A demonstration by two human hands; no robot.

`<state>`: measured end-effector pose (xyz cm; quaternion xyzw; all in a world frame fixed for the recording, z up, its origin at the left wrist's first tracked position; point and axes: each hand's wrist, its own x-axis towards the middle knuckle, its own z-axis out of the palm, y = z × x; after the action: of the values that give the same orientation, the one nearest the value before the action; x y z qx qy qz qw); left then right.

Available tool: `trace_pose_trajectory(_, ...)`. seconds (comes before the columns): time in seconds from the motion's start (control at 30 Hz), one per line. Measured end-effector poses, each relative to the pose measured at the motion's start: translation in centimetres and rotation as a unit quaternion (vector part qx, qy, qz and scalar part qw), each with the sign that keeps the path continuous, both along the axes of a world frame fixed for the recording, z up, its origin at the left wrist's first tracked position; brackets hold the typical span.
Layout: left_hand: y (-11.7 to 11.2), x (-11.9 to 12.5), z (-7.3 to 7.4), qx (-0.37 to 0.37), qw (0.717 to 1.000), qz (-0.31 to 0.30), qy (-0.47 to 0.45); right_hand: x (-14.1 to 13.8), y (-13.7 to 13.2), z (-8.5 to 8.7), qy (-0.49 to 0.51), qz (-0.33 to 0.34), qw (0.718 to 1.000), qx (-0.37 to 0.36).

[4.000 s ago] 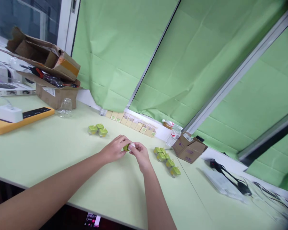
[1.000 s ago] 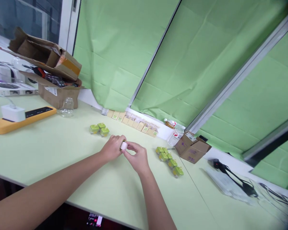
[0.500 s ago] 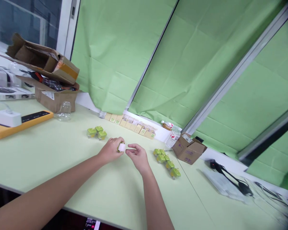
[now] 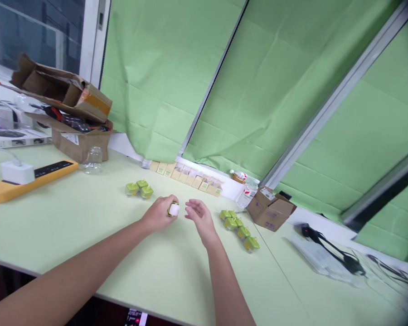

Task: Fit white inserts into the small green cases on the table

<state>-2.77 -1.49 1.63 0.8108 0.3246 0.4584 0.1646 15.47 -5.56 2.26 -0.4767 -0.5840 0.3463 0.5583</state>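
Observation:
My left hand (image 4: 158,213) is wrapped round a small container with a whitish-pink face and a dark green-yellow rim (image 4: 173,209), held above the table. Most of its body is hidden by my fingers. Just to the right, my right hand (image 4: 202,222) is open and holds nothing, its thumb and fingers apart and pointing toward the container without touching it. Beyond my left hand sit three small clear tubs with green lids (image 4: 139,189). Several more green-lidded tubs (image 4: 244,232) stand in a slanting row right of my right hand.
Small tan boxes (image 4: 187,175) line the back edge by the green curtain. Plastic bottles (image 4: 246,194) and a cardboard box (image 4: 270,209) stand back right, with black cables (image 4: 336,253) beyond. At left are a yellow power strip (image 4: 56,171), a clear jar (image 4: 93,160) and open cartons (image 4: 81,140).
My right hand has drawn back a little to the right from the container, and its fingers have spread. My left hand keeps its hold. The whole view has shifted slightly.

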Motion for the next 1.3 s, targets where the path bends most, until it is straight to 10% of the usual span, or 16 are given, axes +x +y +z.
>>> trace_pose_trajectory(0.2,-0.3,0.1,0.1,-0.032,0.999,-0.015,-0.037,-0.9,-0.5,0.8,0.019,0.006,0.997,-0.071)
trace_pose_trajectory(0.37,-0.5,0.1,0.2,-0.056,0.996,-0.053,-0.045,-1.2,-0.7,1.0,0.05,0.043,0.998,0.01)
trace_pose_trajectory(0.57,-1.0,0.2,0.8,-0.045,0.992,-0.061,-0.098,0.1,0.0,-0.1,-0.032,-0.103,0.99,-0.094)
trace_pose_trajectory(0.73,-1.0,0.2,0.8,-0.06,0.991,-0.082,-0.086,-1.2,-0.5,0.7,0.03,0.049,0.998,-0.022)
trace_pose_trajectory(0.93,-1.1,0.3,0.8,-0.051,0.99,-0.066,-0.115,0.0,0.0,0.0,-0.01,-0.071,0.992,-0.107)
trace_pose_trajectory(1.17,-1.5,0.8,1.1,0.055,0.986,-0.087,-0.13,-2.4,-1.3,1.1,0.167,0.178,0.953,-0.177)
trace_pose_trajectory(1.3,-1.8,0.8,1.1,0.048,0.986,-0.101,-0.127,-3.5,-1.9,1.1,0.232,0.203,0.935,-0.176)
